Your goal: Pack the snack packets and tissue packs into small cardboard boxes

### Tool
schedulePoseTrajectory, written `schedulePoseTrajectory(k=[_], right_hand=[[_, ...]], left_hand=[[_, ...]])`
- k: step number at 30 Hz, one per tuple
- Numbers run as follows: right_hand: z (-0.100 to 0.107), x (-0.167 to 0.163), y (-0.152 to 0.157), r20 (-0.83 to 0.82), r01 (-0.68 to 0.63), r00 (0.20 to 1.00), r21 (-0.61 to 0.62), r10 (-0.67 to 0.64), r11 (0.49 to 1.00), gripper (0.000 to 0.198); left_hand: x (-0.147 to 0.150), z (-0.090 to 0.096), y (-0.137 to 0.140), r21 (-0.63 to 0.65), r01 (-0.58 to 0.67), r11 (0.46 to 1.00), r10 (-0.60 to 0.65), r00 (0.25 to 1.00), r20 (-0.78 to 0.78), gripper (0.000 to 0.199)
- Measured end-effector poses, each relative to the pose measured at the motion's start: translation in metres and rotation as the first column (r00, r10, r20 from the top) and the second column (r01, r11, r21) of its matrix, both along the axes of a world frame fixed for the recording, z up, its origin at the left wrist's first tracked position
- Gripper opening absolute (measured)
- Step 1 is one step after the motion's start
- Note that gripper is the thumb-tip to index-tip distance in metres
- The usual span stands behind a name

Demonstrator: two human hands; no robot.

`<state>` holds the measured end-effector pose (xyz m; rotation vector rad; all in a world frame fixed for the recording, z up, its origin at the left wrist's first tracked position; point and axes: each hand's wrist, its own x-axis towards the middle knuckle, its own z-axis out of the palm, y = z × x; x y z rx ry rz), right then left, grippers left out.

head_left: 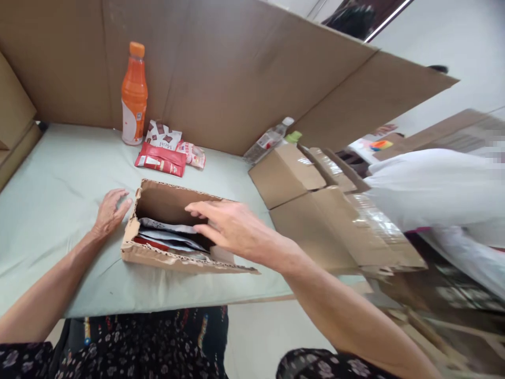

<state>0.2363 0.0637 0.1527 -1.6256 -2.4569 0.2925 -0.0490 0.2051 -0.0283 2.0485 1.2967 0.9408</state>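
An open cardboard box (158,260) with rough-cut edges stands on the table in front of me. Several flat packets (173,228) are tucked upright inside it, along the near wall, with a red one (152,243) nearest to me. My right hand (234,229) hovers over the box's right part, thumb and fingers apart, and nothing shows between them. To the left of the box, my left hand (111,213) rests on the cloth with its fingers loosely spread, close to the box's left end. My right hand covers part of the box's inside.
Behind the box lie a red packet (161,159), a white packet (162,136) and a pink one (193,155). An orange drink bottle (134,97) stands by the cardboard wall (221,79). Cardboard boxes (311,221) and a clear bottle (268,141) are at right, near another person (434,184).
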Motion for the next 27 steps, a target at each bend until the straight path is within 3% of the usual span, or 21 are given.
schedulePoseTrajectory(k=[3, 7, 11, 14, 18, 20, 23, 27], right_hand=[[0.005, 0.013, -0.008, -0.183, 0.092, 0.981, 0.181, -0.058, 0.979, 0.017], [0.003, 0.024, -0.019, -0.343, 0.238, 0.933, 0.367, -0.107, 0.899, 0.017], [-0.010, 0.032, -0.022, -0.396, 0.264, 0.915, 0.464, -0.069, 0.846, 0.013], [-0.022, 0.037, -0.017, -0.411, 0.241, 0.910, 0.434, -0.048, 0.868, 0.012], [-0.034, 0.038, -0.010, -0.484, 0.191, 0.875, 0.335, -0.006, 0.923, 0.016], [-0.038, 0.037, -0.009, -0.511, 0.197, 0.859, 0.299, -0.017, 0.934, 0.014], [-0.042, 0.037, -0.012, -0.568, 0.244, 0.821, 0.248, -0.063, 0.938, 0.014], [-0.042, 0.039, -0.012, -0.636, 0.234, 0.769, 0.183, -0.066, 0.955, 0.024]], left_hand=[[0.002, 0.004, -0.001, -0.041, 0.011, 0.999, -0.009, 0.999, 0.047, 0.042], [0.008, 0.014, -0.001, -0.071, 0.026, 0.997, -0.017, 0.992, 0.122, 0.048], [-0.004, 0.045, -0.019, -0.082, 0.031, 0.996, -0.016, 0.983, 0.185, 0.053], [-0.023, 0.083, -0.055, -0.035, 0.068, 0.997, -0.058, 0.970, 0.234, 0.050], [-0.036, 0.123, -0.109, 0.133, 0.313, 0.940, -0.335, 0.919, 0.205, 0.041], [-0.034, 0.131, -0.125, 0.164, 0.419, 0.893, -0.435, 0.898, 0.071, 0.046], [-0.024, 0.132, -0.131, 0.192, 0.463, 0.865, -0.454, 0.886, -0.091, 0.047], [-0.011, 0.127, -0.130, 0.297, 0.334, 0.895, -0.327, 0.942, -0.074, 0.037]])
